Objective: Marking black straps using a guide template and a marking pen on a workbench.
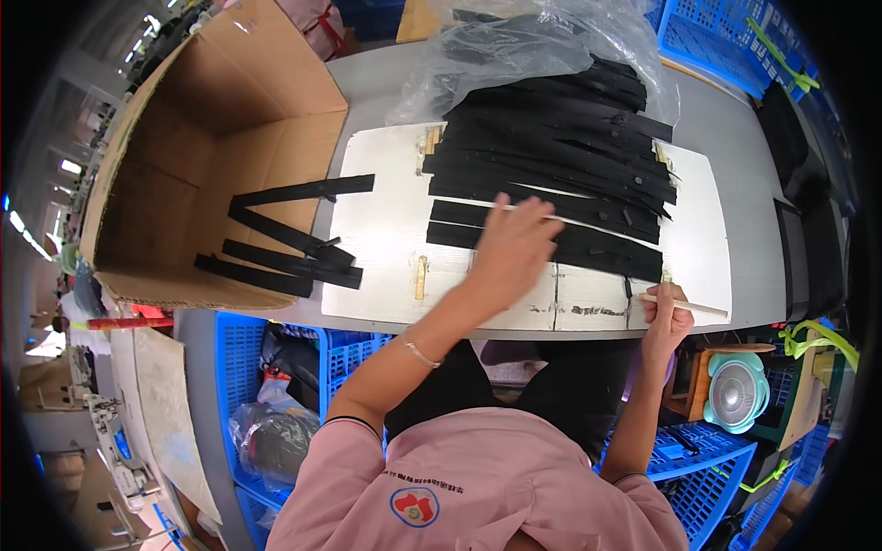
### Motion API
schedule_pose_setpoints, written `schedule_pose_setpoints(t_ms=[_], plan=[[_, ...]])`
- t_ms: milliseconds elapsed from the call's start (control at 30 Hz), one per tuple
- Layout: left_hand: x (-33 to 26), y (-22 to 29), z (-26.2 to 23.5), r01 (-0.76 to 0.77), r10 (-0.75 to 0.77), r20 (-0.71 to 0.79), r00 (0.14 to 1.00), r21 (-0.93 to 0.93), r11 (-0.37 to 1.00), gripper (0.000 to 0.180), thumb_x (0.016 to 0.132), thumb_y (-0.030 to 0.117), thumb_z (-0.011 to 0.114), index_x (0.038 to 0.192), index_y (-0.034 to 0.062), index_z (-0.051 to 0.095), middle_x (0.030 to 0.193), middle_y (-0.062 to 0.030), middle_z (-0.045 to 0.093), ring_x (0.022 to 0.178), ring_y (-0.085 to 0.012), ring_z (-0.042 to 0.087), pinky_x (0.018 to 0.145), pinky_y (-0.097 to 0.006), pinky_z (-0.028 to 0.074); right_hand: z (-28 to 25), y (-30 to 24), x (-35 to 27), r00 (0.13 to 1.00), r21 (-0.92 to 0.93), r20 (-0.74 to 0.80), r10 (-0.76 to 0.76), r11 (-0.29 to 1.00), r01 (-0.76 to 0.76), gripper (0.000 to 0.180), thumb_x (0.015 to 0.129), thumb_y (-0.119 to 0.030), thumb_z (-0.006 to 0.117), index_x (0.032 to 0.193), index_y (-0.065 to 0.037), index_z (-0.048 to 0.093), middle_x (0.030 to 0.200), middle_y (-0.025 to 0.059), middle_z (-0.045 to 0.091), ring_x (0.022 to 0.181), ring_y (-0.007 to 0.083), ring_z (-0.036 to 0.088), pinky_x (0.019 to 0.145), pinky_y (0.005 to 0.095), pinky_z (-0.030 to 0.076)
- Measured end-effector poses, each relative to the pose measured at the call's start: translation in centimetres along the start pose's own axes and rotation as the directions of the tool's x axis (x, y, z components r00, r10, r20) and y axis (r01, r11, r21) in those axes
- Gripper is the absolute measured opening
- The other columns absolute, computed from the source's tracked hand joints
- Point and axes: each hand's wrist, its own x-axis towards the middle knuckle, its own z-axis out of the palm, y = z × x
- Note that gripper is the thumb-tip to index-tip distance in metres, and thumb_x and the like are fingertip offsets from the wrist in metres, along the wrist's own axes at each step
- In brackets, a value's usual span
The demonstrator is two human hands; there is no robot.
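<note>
Board (pixel 372 266) on table (pixel 749 165), close to its near edge. Fabric strips (pixel 551 138) spread across board, running past its back edge; plastic bag (pixel 496 64) behind, partly over them. Cardboard box (pixel 156 174) to the left; smaller strip group (pixel 285 253) reaching from its mouth onto board's left side. Left hand (pixel 516 243) over front strips. Right hand (pixel 668 312), with stick (pixel 706 309), at board's near right corner. Desk fan (pixel 737 393) front right, below tabletop.

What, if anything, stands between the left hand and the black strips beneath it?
Nothing visible: the left hand is directly over the strips. The plastic bag lies at their far edge, and the stick is off to the right, in the right hand.
</note>
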Motion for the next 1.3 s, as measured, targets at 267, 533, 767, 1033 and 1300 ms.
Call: schedule_pose_setpoints(t_ms=[267,533,767,1033,1300], plan=[[-5.3,-16.9,-13.5,0.435,-0.249,-0.397,0.884,0.500,0.749,0.050,0.080,-0.012,0.056,0.126,0.0048,0.069,0.137,-0.0164,0.064,0.134,-0.0383,0.052,0.116,-0.055,0.034,-0.1,-0.3,0.0,1.000,0.025,0.010,-0.007,1.000,0.007,0.026,0.105,-0.015,0.062,0.084,-0.002,0.071,0.076,0.0006,0.065,0.059,0.0031,0.047,0.053,0.0199,0.035],[-6.6,-19.9,-15.8,0.608,-0.424,-0.453,0.784,0.419,0.675,0.012,0.092,0.006,0.070,0.103,0.0074,0.075,0.119,-0.0096,0.073,0.128,-0.0403,0.058,0.112,-0.059,0.036,-0.1,0.1,0.0,1.000,0.041,0.017,-0.012,0.999,0.012,0.024,0.104,-0.013,0.063,0.085,-0.001,0.071,0.078,0.0006,0.065,0.059,0.0027,0.046,0.054,0.0192,0.035],[-8.4,-16.7,-14.3,0.510,-0.376,-0.345,0.860,0.549,0.662,0.032,0.092,-0.003,0.061,0.120,0.0123,0.063,0.138,-0.0114,0.065,0.144,-0.0372,0.044,0.121,-0.057,0.025,0.2,-0.3,-0.1,0.999,0.049,0.025,-0.034,0.998,0.033,0.022,0.104,-0.012,0.063,0.088,-0.001,0.073,0.075,-0.0003,0.064,0.059,0.0024,0.046,0.054,0.0197,0.035],[-10.6,-19.6,-17.2,0.571,-0.484,-0.314,0.817,0.561,0.600,0.012,0.095,0.008,0.067,0.106,0.0142,0.068,0.141,-0.0070,0.064,0.147,-0.0377,0.041,0.121,-0.061,0.024,0.5,-1.1,-0.2,0.999,0.012,0.044,-0.027,1.000,0.027,0.019,0.102,-0.006,0.064,0.086,0.001,0.070,0.076,0.0016,0.067,0.066,0.0057,0.056,0.061,0.0225,0.045],[-9.5,-13.9,-16.7,0.530,-0.443,-0.306,0.843,0.334,0.779,0.005,0.101,0.005,0.058,0.105,0.0041,0.062,0.111,-0.0145,0.072,0.108,-0.0326,0.067,0.108,-0.047,0.043,0.7,-1.1,0.1,0.995,0.061,0.050,-0.081,0.995,0.078,0.021,0.102,-0.005,0.064,0.083,0.003,0.069,0.075,0.0019,0.065,0.067,0.0066,0.056,0.062,0.0238,0.045]])
